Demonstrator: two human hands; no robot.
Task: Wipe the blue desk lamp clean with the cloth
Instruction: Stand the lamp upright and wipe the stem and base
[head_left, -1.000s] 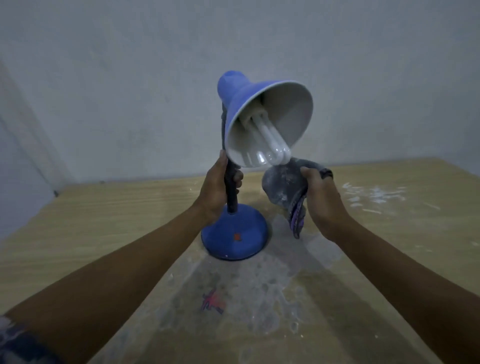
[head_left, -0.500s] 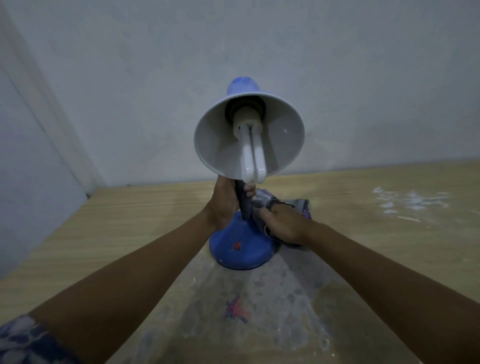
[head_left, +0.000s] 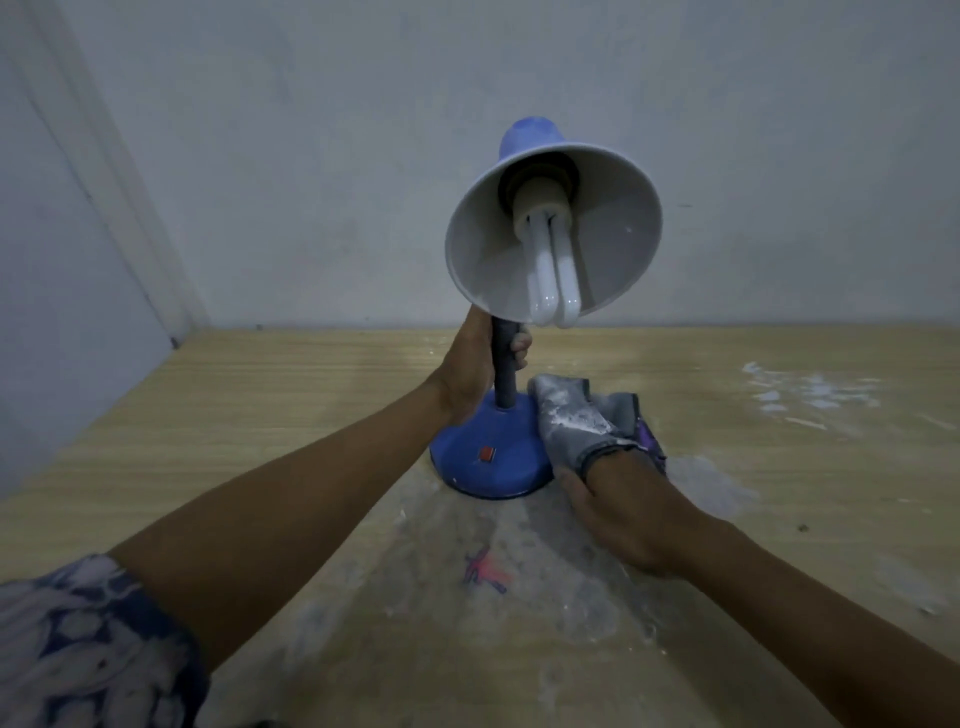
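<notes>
The blue desk lamp (head_left: 491, 457) gets its base wiped; left hand (head_left: 470, 371) grips the neck, right hand (head_left: 618, 499) clutches the cloth (head_left: 576, 421); shade seemingly remains.

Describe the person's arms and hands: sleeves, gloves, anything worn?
Both hands, left hand and right hand, are bare, no gloves, rings or watch visible. Forearms are uncovered. A short blue-and-white patterned sleeve shows on the left arm; the right sleeve is out of frame.
</notes>
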